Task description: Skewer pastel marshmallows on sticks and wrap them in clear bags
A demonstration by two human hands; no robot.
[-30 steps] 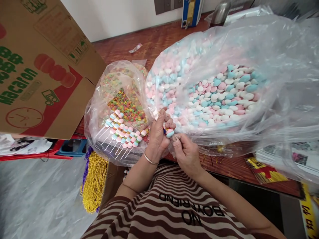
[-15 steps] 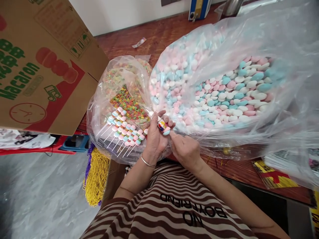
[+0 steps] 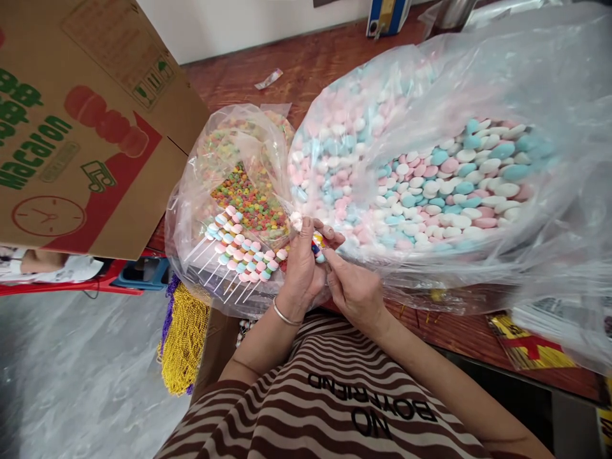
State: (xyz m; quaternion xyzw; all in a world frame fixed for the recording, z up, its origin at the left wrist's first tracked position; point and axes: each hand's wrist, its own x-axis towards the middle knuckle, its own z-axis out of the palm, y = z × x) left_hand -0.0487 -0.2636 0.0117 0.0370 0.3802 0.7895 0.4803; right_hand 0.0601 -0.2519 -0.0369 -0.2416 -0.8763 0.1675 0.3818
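My left hand (image 3: 301, 261), with a thin bangle on the wrist, is closed around a small stack of candies (image 3: 317, 247) held between its fingertips. My right hand (image 3: 351, 287) pinches at the lower end of that stack, right beside the left fingers. Just to the left, several finished candy skewers (image 3: 239, 252) on white sticks lie fanned out on a small clear bag (image 3: 191, 210) of tiny multicoloured candies (image 3: 248, 201). Behind my hands a large clear bag (image 3: 526, 83) holds a heap of pink, blue and white round candies (image 3: 444, 185).
A brown cardboard box (image 3: 81, 127) printed with "Macaron" stands at the left. Gold and purple bead strings (image 3: 184, 344) hang below the small bag. The reddish wooden table (image 3: 306, 64) carries a loose wrapper (image 3: 268, 79). Printed papers (image 3: 530, 338) lie at the right.
My hands stayed in place while the fingers shifted on the candy stack. The right fingertips moved up closer to it. The view drifted slightly.
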